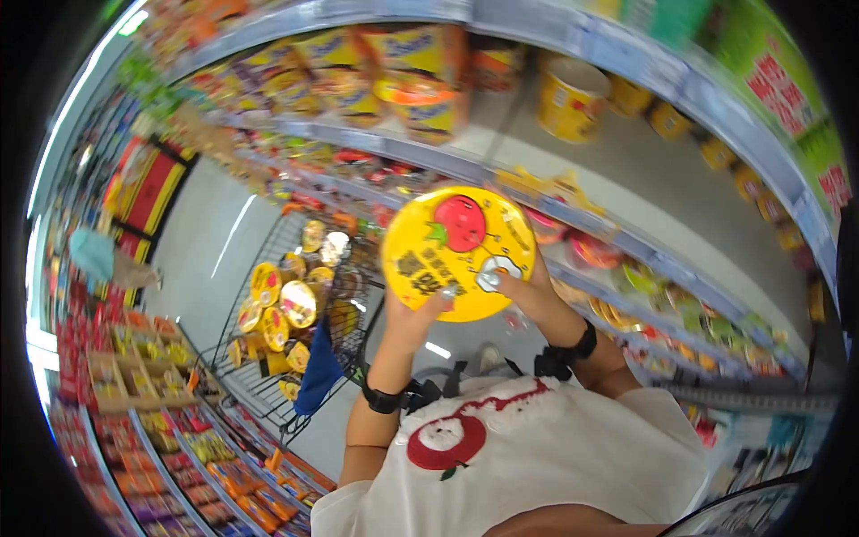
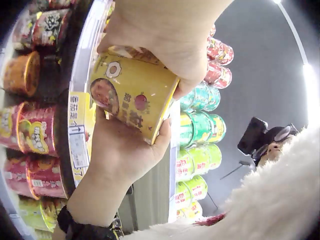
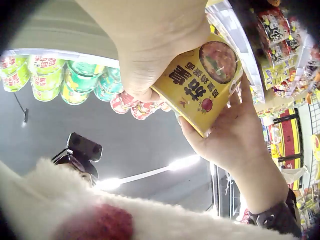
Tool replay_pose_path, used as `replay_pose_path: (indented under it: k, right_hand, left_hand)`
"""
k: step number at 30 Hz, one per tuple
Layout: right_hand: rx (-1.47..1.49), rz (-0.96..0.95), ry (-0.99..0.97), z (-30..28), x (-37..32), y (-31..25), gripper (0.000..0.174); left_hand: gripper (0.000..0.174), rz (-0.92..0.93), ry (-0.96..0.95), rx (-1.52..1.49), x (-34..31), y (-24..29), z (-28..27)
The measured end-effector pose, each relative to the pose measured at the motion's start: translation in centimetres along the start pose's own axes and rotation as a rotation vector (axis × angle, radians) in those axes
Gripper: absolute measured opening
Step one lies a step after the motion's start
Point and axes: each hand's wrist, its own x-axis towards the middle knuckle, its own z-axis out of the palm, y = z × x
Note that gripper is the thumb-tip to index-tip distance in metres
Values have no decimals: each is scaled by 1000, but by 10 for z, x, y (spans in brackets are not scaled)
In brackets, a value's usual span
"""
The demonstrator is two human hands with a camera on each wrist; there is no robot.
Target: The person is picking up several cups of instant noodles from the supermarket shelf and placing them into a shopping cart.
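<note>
Supermarket aisle, grey floor (image 1: 192, 234), stocked shelving (image 1: 684, 192) beyond the cup, somewhat blurred. Item one: yellow noodle cup (image 1: 420, 255), held up before the person's chest between both hands, lid turned to the head camera; cartoon tomato and egg printed on the lid, noodle-bowl picture on the wall. Left hand (image 1: 413, 318): fingers bent round the cup's left side, thumb on the lid — gripping. Right hand (image 1: 539, 294): same hold at the cup's right side, thumb beside the printed egg. Black wristbands (image 1: 385, 400), one per wrist, on the near side of the cup. White shirt (image 1: 573, 447), red motifs, also on the cup's near side. Wire trolley (image 1: 217, 358), left of the cup and lower: assorted lidded cups (image 1: 298, 304), many yellow; blue flap (image 1: 318, 374) at its near edge. Second yellow cup (image 1: 573, 98), on a shelf beyond the held cup and to its right. Orange-and-yellow packs (image 1: 416, 54), shelved directly beyond the cup. Farthest — another person (image 1: 92, 259), pale blue on top, well left of the cup.
</note>
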Motion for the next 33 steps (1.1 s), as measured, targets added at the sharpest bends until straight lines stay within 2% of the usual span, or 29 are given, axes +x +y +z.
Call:
replay_pose_path:
  k: [2,3,6,7,10,14,17,22,24,25,27,30,31,33]
  right_hand:
    - [150,144,60,8,-13,33,75]
    - [258,258,21,5,-14,50,70]
    - [314,322,125,29,-15,87,56]
    - [336,390,112,37,-17,100,55]
    - [357,476,57,70,-19,128,54]
    - [340,518,36,111,-29,169,42]
    - [342,581,-1,135,-31,193,40]
    - [352,730,-90,176,-36,213,41]
    - [406,830,-156,189,-36,222,43]
    - [485,888,-233,196,-35,220,41]
    - [456,982,-248,211,-37,222,42]
    - [425,1072,-259,221,-39,233,43]
    - [417,1081,-271,217,-38,247,45]
    - [421,1108,-253,220,-31,255,46]
  left_hand:
    - [65,-18,113,78,-4,17,-4]
    - [69,71,150,195,-5,15,-11]
    - [69,238,144,649,-15,17,-46]
    - [70,149,162,529,-24,21,-56]
    - [69,98,282,484,-50,17,-92]
    - [67,3,355,228,-91,32,-133]
    - [65,-37,413,267,-125,34,-162]
    - [61,-177,407,90,-167,51,-199]
    - [60,-379,362,-26,-182,67,-216]
    - [60,-393,353,-63,-191,61,-228]
    - [60,-465,347,-108,-204,59,-244]
    - [46,-485,362,-103,-214,57,-259]
    - [38,-588,428,-12,-218,47,-267]
    - [38,-596,500,-55,-217,36,-276]
